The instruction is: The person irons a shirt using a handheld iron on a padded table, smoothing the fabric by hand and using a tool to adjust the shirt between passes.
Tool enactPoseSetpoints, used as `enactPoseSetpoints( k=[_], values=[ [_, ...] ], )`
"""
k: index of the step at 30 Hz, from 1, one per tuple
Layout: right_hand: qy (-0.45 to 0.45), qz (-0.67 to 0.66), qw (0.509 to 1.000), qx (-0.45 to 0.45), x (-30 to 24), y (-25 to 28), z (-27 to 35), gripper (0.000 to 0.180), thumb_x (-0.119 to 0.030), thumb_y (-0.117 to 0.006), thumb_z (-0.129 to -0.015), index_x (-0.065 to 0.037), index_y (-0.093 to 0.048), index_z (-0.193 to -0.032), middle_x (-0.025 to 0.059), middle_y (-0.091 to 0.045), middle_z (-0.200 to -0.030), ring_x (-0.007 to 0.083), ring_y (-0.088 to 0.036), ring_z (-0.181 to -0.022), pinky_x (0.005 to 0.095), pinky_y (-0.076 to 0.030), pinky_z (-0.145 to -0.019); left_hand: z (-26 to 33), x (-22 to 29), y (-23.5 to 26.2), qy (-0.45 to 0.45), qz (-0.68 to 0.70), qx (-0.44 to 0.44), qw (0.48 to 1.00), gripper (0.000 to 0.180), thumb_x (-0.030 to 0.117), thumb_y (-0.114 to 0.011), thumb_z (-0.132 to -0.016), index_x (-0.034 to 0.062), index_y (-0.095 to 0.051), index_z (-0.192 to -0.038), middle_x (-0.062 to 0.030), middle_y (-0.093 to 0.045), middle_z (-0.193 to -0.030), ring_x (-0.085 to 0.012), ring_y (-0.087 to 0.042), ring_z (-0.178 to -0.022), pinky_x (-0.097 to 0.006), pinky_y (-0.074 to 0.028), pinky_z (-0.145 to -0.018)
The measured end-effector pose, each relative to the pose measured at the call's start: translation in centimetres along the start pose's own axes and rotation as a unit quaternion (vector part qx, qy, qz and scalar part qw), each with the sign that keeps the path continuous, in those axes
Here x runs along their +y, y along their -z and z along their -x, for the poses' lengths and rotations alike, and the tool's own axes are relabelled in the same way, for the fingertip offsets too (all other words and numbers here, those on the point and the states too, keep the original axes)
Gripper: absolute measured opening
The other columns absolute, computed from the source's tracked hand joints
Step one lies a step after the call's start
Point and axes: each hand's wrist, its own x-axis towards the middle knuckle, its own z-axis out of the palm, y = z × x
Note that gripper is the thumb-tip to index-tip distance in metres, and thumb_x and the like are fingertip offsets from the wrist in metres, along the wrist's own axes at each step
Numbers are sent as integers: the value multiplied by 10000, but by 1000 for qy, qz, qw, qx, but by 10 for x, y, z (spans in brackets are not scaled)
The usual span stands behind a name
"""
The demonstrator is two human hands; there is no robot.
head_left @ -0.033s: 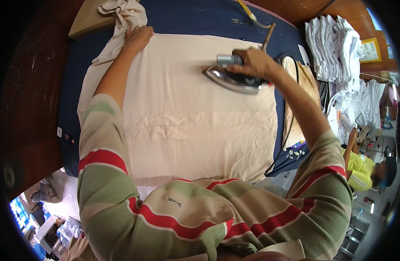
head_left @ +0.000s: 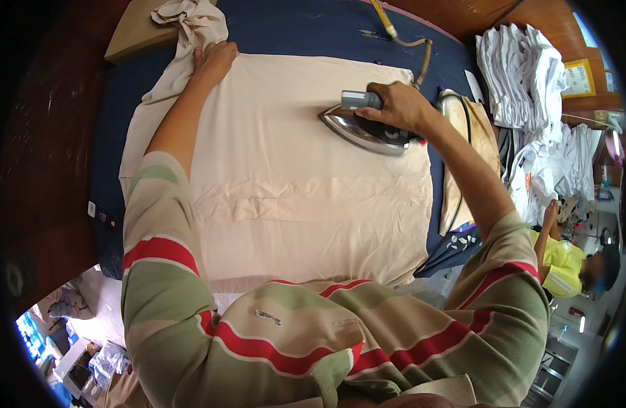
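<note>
Gripping the iron (head_left: 367, 129) with my right hand (head_left: 398, 105), nose pointing toward the board's left edge; left hand (head_left: 216, 60) flat on the beige cloth (head_left: 292, 190) at the far-left corner.

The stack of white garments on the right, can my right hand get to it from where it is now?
Probably yes. The right hand is shut on the iron, and the stack of white garments lies just past the board's right edge with nothing between, but the hand would have to let go of the iron first.
</note>
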Motion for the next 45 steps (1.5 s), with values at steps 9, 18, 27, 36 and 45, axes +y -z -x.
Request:
enactPoseSetpoints(
  k=[9, 18, 27, 36, 45],
  values=[
    [-250, -46, 957, 138, 154, 15, -21, 660, -560, -563, -781, 29, -615, -1073, 271, -632, -916, 382, -624, -912, 401, -471, -825, 149, -80, -9, 130, -72, 74, 986, 462, 336, -502, -900, 284, -402, -1348, 18, -369, -1410, -192, -324, -1306, -581, -253, -989],
    [-141, -43, 987, 65, 96, 21, -81, 658, -546, -593, -773, 35, -617, -1081, 238, -641, -970, 354, -631, -882, 361, -470, -837, 196, -145, 10, 217, -81, -74, 970, 492, 448, -295, -956, 370, -199, -1433, 33, -141, -1521, -265, -136, -1394, -624, -170, -1035],
    [-35, -47, 997, 60, 52, 11, -102, 684, -595, -582, -749, -17, -622, -1112, 221, -646, -972, 322, -642, -886, 361, -494, -782, 190, -117, 7, 193, -70, 25, 978, 490, 419, -340, -952, 322, -256, -1425, -17, -208, -1504, -257, -184, -1381, -583, -176, -1039],
    [36, -20, 999, 32, -78, 15, -171, 592, -570, -606, -754, -34, -657, -998, 222, -643, -902, 338, -633, -838, 413, -498, -729, 196, -100, 11, 169, -16, 81, 982, 470, 386, -381, -946, 270, -339, -1400, -50, -294, -1468, -261, -262, -1352, -580, -220, -1012],
    [152, 26, 988, 6, -128, 4, -184, 572, -559, -591, -745, -38, -655, -974, 236, -641, -921, 366, -629, -860, 425, -500, -747, 237, -118, 14, 188, -56, 58, 979, 479, 419, -375, -948, 278, -324, -1403, -26, -294, -1471, -260, -253, -1359, -568, -217, -1020]
  ],
)
